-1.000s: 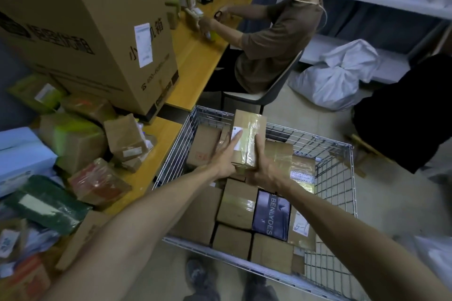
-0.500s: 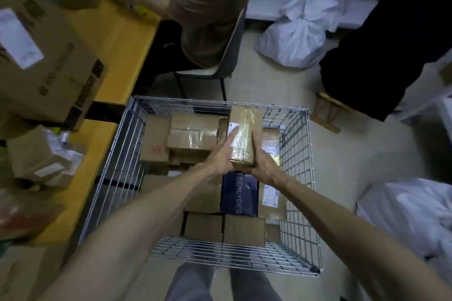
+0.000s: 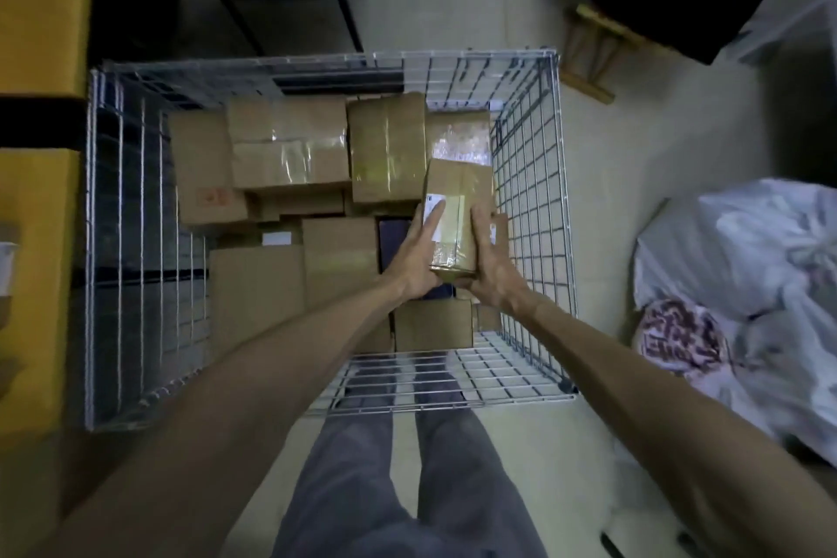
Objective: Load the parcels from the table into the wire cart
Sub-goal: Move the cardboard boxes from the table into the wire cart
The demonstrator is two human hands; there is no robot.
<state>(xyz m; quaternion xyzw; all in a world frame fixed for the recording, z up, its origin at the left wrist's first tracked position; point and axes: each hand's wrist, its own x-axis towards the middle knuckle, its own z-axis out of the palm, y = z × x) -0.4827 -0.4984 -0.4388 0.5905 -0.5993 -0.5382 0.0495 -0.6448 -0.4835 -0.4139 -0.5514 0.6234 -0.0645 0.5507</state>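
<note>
We clamp parcel [image 3: 457, 213] between left hand [image 3: 414, 261] and right hand [image 3: 491, 267], straight fingers pressed flat on opposite faces. The squeeze steadies slick tape. Parcel hangs over stacked boxes [image 3: 290, 150] inside cart [image 3: 530, 217], near right wall, likely bound for top layer there. Table [image 3: 36, 204] flanks cart's left.
</note>
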